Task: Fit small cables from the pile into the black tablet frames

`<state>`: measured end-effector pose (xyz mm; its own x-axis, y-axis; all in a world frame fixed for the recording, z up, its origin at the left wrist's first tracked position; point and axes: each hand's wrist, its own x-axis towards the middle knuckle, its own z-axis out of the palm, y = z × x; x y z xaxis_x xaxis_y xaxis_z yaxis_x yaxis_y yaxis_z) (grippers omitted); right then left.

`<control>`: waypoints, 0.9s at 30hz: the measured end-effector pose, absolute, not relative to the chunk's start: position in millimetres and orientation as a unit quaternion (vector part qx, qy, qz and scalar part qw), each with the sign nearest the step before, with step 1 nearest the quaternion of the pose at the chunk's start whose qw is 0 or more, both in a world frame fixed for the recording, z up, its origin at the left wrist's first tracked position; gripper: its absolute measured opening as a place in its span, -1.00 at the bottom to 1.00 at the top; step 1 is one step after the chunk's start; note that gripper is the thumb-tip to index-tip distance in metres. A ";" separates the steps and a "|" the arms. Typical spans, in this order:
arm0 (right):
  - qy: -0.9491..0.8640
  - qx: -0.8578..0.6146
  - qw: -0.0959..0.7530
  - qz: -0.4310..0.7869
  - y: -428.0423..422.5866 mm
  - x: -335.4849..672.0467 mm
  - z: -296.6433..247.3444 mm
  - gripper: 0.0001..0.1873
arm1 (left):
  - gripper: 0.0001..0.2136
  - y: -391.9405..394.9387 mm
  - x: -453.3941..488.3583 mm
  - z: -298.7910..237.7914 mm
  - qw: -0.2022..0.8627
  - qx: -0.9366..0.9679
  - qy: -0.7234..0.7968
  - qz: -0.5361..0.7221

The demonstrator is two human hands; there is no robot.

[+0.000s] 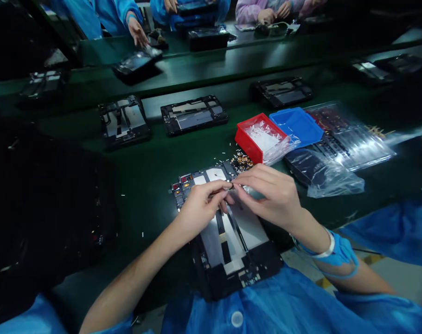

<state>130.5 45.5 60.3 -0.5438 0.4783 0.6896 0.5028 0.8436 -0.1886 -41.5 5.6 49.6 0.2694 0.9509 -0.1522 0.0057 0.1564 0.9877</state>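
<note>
An opened tablet (246,222) lies in front of me, its inner side up with pale battery panels, dark ribbon cables and circuit boards showing. Over its upper part my left hand (206,202) and my right hand (271,192) meet fingertip to fingertip. Both pinch at a tiny dark piece too small to name. Just beyond my right hand lies a pile of small gold and black parts (242,161). A red bin (247,139) of short white pieces stands behind that pile.
A blue bin (297,125) adjoins the red one. Right of them lie a clear plastic tray (353,139) of parts and a plastic bag (332,174). More opened tablets (193,113) lie along the green bench. Across it, people in blue and pink sleeves (247,11) handle devices.
</note>
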 end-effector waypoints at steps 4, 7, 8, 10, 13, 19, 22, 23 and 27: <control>-0.803 -0.416 0.391 -0.173 82.3 156.5 60.3 -0.87 | -0.82 12.5 -43.8 47.7 0.642 0.423 0.485 0.417; -0.790 -0.437 0.392 -0.179 88.4 159.3 57.7 -0.83 | -0.76 16.6 -45.3 48.0 0.643 0.392 0.493 0.435; -0.810 -0.403 0.397 -0.152 82.9 154.1 56.0 -0.85 | -0.75 17.0 -45.2 47.8 0.643 0.390 0.491 0.440; -0.858 -0.316 0.396 -0.088 64.4 137.1 51.7 -0.88 | -0.72 16.5 -44.4 46.4 0.641 0.398 0.478 0.450; -0.882 -0.273 0.377 -0.075 38.0 110.6 45.3 -0.91 | -0.66 13.8 -42.1 42.7 0.624 0.425 0.460 0.467; -0.867 -0.329 0.357 -0.112 61.6 126.0 43.3 -0.85 | -0.58 12.4 -43.4 39.3 0.632 0.446 0.442 0.455; -0.775 -0.486 0.359 -0.184 91.8 156.0 46.5 -0.80 | -0.52 15.0 -47.2 39.0 0.635 0.436 0.432 0.470; -0.754 -0.515 0.358 -0.197 97.3 162.3 47.3 -0.76 | -0.50 15.8 -48.0 38.7 0.635 0.433 0.429 0.475; -0.823 -0.424 0.351 -0.141 87.0 153.8 43.2 -0.69 | -0.44 13.5 -45.8 39.0 0.651 0.424 0.418 0.471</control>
